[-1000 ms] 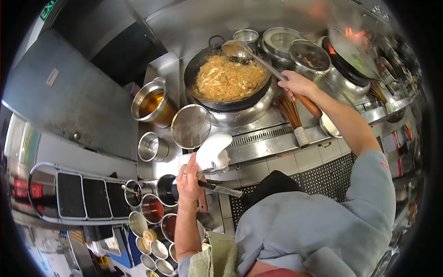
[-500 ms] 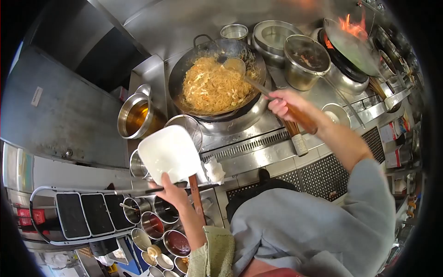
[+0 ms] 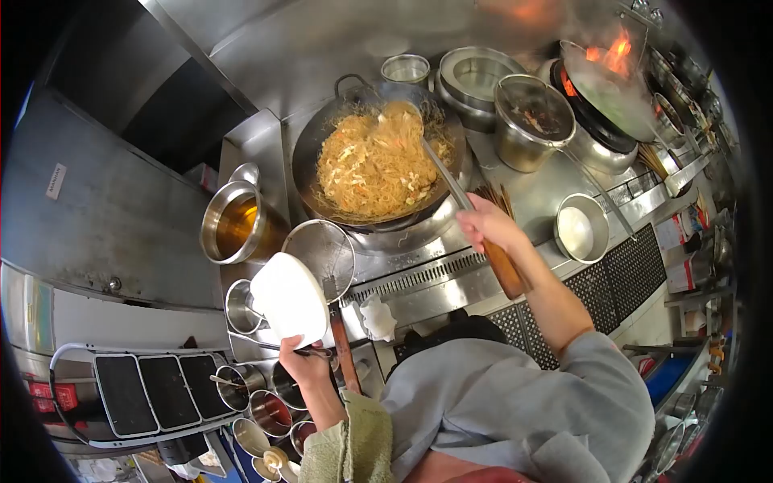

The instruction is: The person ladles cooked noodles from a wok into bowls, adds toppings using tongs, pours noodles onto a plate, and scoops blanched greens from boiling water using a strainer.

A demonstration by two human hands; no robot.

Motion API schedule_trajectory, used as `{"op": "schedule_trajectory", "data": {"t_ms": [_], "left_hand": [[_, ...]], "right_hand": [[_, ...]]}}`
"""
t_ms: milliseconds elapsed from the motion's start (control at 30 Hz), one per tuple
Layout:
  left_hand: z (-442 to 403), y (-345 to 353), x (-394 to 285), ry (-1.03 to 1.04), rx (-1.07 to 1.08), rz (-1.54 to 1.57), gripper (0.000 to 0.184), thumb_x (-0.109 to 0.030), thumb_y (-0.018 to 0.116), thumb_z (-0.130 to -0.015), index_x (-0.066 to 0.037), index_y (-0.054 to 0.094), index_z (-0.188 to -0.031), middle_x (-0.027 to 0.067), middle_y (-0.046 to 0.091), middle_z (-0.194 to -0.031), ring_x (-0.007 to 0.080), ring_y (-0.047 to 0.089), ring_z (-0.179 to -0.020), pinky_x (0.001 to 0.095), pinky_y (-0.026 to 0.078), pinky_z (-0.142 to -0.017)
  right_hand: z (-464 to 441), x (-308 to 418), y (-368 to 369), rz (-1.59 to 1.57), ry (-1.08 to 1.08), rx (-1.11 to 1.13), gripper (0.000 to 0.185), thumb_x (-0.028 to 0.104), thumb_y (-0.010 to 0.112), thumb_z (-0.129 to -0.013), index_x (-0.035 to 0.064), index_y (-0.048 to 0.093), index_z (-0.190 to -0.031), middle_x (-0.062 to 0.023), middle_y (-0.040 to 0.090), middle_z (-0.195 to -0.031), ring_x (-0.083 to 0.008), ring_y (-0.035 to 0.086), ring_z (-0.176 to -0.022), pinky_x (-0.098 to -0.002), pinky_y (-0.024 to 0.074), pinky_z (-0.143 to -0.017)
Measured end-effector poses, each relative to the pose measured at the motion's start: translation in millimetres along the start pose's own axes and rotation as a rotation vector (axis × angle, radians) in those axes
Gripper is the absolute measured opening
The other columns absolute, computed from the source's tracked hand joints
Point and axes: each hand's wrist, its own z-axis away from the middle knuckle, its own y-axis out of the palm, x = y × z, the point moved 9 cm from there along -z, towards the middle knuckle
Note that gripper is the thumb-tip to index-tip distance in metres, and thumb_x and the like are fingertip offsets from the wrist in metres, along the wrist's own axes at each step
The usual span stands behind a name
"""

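Observation:
My right hand (image 3: 493, 228) is closed round the handle of a long ladle (image 3: 451, 182). The ladle's bowl lies among noodles (image 3: 366, 165) in a black wok (image 3: 310, 145) on the burner. My left hand (image 3: 304, 360) grips the lower edge of a white dish (image 3: 290, 296), which is tilted up in front of the wok. A round mesh strainer (image 3: 326, 249) rests partly behind the dish. Beside my left hand are a wooden handle (image 3: 344, 346) and a crumpled white cloth (image 3: 377, 317).
A pot of amber liquid (image 3: 239, 229) stands left of the wok. To the right are a strainer pot (image 3: 527, 145) and a bowl of white liquid (image 3: 578, 231). Flames (image 3: 616, 56) rise by a second wok (image 3: 608, 92). Sauce containers (image 3: 270, 410) sit at the lower left.
A white dish has come up in my left hand, turning from edge-on to tilted upright. The ladle has gone from the wok's back rim down into the noodles. The view has shifted.

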Motion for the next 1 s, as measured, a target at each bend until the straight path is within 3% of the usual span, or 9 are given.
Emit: {"op": "schedule_trajectory", "data": {"t_ms": [33, 133, 367, 500, 567, 633, 767, 833, 1000], "left_hand": [[-2, 2, -1, 0.005, 0.007, 0.004, 0.040, -0.004, 0.053, -0.068, -0.005, 0.053, -0.108, 0.0043, 0.062, -0.094, 0.0138, 0.060, -0.070, 0.0221, 0.047, -0.049], [-7, -8, -2, -0.034, -0.017, 0.002, 0.035, -0.004, 0.051, -0.068, -0.003, 0.054, -0.103, 0.0053, 0.060, -0.092, 0.0172, 0.057, -0.068, 0.0265, 0.043, -0.051], [-8, -32, 3, -0.103, -0.043, -0.042, 0.042, -0.002, 0.053, -0.068, -0.006, 0.054, -0.110, 0.0032, 0.062, -0.094, 0.0151, 0.060, -0.070, 0.0249, 0.050, -0.052], [4, -35, 8, -0.102, -0.100, -0.039, 0.043, -0.003, 0.053, -0.067, -0.006, 0.053, -0.110, 0.0031, 0.062, -0.094, 0.0169, 0.060, -0.071, 0.0270, 0.048, -0.051], [7, -40, 13, -0.101, -0.102, -0.031, 0.043, -0.003, 0.053, -0.067, -0.005, 0.053, -0.110, 0.0033, 0.062, -0.094, 0.0176, 0.060, -0.072, 0.0278, 0.048, -0.051], [6, -45, 14, -0.080, -0.043, -0.058, 0.044, -0.005, 0.053, -0.066, -0.005, 0.053, -0.110, 0.0041, 0.062, -0.094, 0.0189, 0.060, -0.075, 0.0290, 0.047, -0.052], [23, -42, 3, 0.036, -0.178, -0.038, 0.034, -0.007, 0.050, -0.069, 0.001, 0.054, -0.101, 0.0094, 0.060, -0.085, 0.0225, 0.056, -0.066, 0.0320, 0.044, -0.055], [27, -46, 6, 0.033, -0.192, -0.028, 0.034, -0.007, 0.050, -0.069, 0.002, 0.053, -0.102, 0.0096, 0.060, -0.083, 0.0224, 0.056, -0.061, 0.0319, 0.045, -0.054], [21, -33, 14, 0.053, -0.084, -0.028, 0.038, -0.008, 0.050, -0.069, 0.003, 0.052, -0.105, 0.0113, 0.059, -0.084, 0.0222, 0.055, -0.059, 0.0314, 0.046, -0.051]], "right_hand": [[5, 4, 0, 0.001, -0.009, 0.002, 0.031, 0.013, 0.051, -0.092, 0.0089, 0.045, -0.122, 0.0045, 0.040, -0.063, -0.0041, 0.037, -0.043, -0.0219, 0.0340, -0.034], [30, 21, -11, 0.385, -0.068, 0.036, 0.057, 0.008, 0.052, -0.089, 0.0073, 0.030, -0.141, 0.0028, 0.043, -0.061, -0.0067, 0.042, -0.041, -0.0239, 0.0369, -0.034], [-42, 65, -29, 0.725, -0.264, -0.110, 0.046, 0.013, 0.052, -0.089, 0.0075, 0.040, -0.132, -0.0026, 0.047, -0.060, -0.0118, 0.046, -0.041, -0.0283, 0.0413, -0.035], [-92, 76, -19, 0.742, -0.172, -0.070, 0.042, 0.016, 0.051, -0.090, 0.0070, 0.042, -0.129, -0.0038, 0.048, -0.060, -0.0129, 0.047, -0.042, -0.0292, 0.0416, -0.035], [-109, 68, -8, 0.725, -0.089, 0.050, 0.050, 0.016, 0.049, -0.091, 0.0089, 0.035, -0.138, -0.0025, 0.049, -0.063, -0.0119, 0.046, -0.040, -0.0281, 0.0426, -0.036], [-93, 71, -9, 0.890, -0.072, 0.106, 0.053, 0.016, 0.049, -0.091, 0.0093, 0.032, -0.140, -0.0038, 0.050, -0.063, -0.0131, 0.047, -0.040, -0.0292, 0.0433, -0.037], [-3, 107, -17, 1.162, -0.099, 0.188, 0.060, 0.016, 0.050, -0.091, 0.0100, 0.025, -0.145, -0.0077, 0.053, -0.062, -0.0157, 0.051, -0.041, -0.0318, 0.0446, -0.038], [11, 122, -36, 1.232, -0.246, 0.001, 0.061, 0.017, 0.050, -0.091, 0.0100, 0.023, -0.146, -0.0100, 0.055, -0.064, -0.0164, 0.054, -0.042, -0.0319, 0.0445, -0.038], [-53, 114, -54, 1.088, -0.148, -0.016, 0.055, 0.015, 0.048, -0.093, 0.0098, 0.027, -0.143, -0.0041, 0.050, -0.063, -0.0135, 0.048, -0.040, -0.0293, 0.0417, -0.035]]}}
